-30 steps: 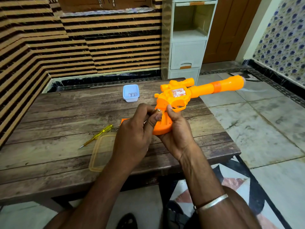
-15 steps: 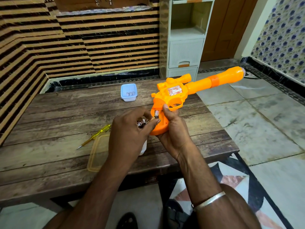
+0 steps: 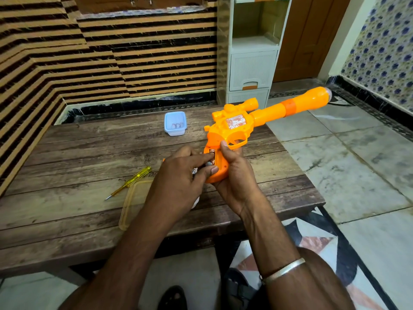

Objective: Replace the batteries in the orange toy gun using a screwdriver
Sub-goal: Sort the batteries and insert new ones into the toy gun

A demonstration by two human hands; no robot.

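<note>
Both bare forearms reach forward from the bottom of the view and converge, the right one ringed near the wrist by a thin silver metal bangle (image 3: 283,270). The right hand (image 3: 235,177) cups the handle of the orange plastic toy gun (image 3: 237,128) from below, palm turned up, thumb pressed on its side just under the trigger guard. The left hand (image 3: 178,182), back upward, pinches a small cylindrical battery (image 3: 209,163) between forefinger and thumb at the handle's open side.

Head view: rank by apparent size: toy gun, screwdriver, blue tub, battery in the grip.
1. toy gun, largest by far.
2. screwdriver and blue tub: unranked. The screwdriver is longer, the tub bulkier and farther away.
3. battery, smallest, partly hidden.
</note>
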